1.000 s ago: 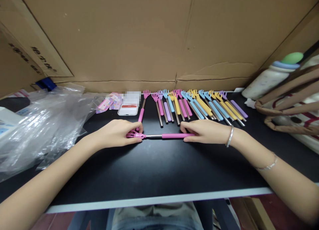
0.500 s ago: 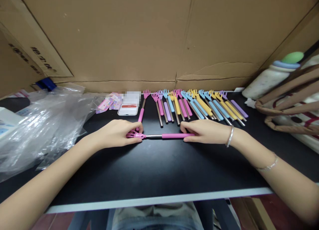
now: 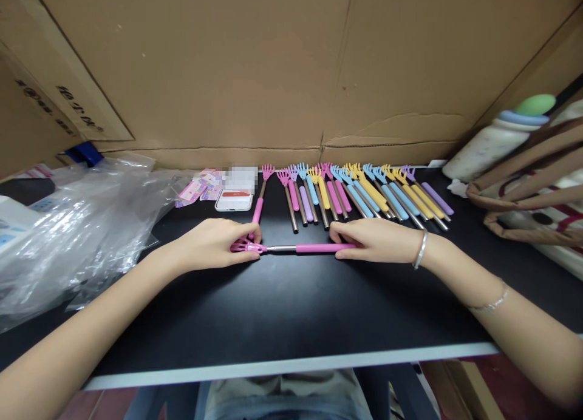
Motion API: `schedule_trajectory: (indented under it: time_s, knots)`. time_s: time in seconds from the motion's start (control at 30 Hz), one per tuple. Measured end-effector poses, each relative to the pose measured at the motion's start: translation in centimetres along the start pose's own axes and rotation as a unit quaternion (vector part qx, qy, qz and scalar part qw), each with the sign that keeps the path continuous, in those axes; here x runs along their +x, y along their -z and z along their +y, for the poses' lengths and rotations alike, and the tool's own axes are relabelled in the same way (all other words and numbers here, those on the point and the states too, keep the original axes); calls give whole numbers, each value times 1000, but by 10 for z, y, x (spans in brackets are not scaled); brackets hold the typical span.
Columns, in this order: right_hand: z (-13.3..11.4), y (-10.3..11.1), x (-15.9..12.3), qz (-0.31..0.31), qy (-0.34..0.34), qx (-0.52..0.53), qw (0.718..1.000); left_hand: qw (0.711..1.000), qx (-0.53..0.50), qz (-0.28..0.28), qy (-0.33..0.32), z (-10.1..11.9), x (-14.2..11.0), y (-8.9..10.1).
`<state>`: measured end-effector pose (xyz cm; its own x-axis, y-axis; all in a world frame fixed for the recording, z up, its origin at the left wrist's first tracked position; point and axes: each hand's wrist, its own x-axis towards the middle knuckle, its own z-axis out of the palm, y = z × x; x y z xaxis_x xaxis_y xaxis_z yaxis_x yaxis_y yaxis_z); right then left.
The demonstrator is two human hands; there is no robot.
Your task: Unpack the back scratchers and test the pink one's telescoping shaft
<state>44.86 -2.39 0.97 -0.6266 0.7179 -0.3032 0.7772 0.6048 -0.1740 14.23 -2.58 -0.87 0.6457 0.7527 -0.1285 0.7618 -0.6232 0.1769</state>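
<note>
A pink back scratcher with a silver metal shaft lies crosswise on the black table, in front of me. My left hand is closed around its claw end, with fingers partly covering the claw. The far end of the pink grip is pinched in my right hand. Just beyond my left fingertips lies a second pink back scratcher, its claw pointing away; its near end is partly hidden by that hand. Farther back, a row of back scratchers in pink, blue, yellow and purple stretches to the right.
Clear plastic bags are heaped on the left. Behind my left hand lie colourful cards and a phone. A bottle and a brown-handled bag stand at right. Cardboard walls off the back of the table.
</note>
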Motion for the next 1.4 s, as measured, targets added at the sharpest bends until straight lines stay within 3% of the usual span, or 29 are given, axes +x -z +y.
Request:
schedule_trajectory:
  time_s: [1.4]
  knots:
    - [0, 0, -1, 5, 1, 3, 1000, 1000, -4, 0, 0, 1, 1, 0]
